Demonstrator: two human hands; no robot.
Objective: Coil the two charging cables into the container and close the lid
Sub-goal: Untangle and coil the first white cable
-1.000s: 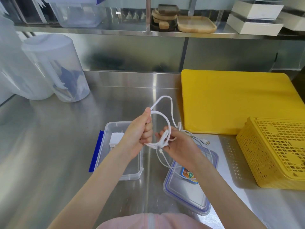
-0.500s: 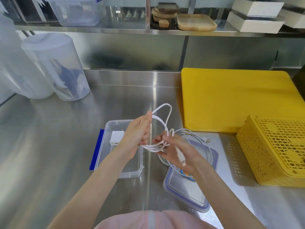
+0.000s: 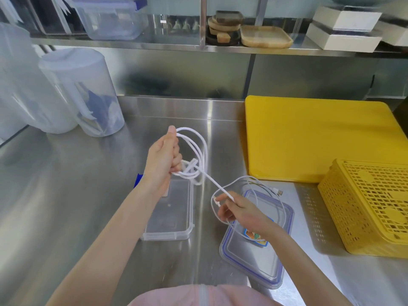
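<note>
White cable (image 3: 199, 155) coiled upright in left hand's (image 3: 163, 157) closed grip, tail slanting to right hand's (image 3: 237, 208) pinch.

Left hand (image 3: 163, 159): mid-frame, gripping white cable loops (image 3: 197, 151)
Right hand (image 3: 239, 209): pinching the cable's tail
Container (image 3: 176, 214): open, lower centre
Lid (image 3: 259, 256): lower right, second cable (image 3: 268, 191) over it

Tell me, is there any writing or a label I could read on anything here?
No text reads clearly in this view.
Sticker on the lid: colourful print, partly hidden by the right hand's wrist, too blurred to read.
Boxes on the shelf: no readable marks.
Container, basket, board: no text seen.
</note>
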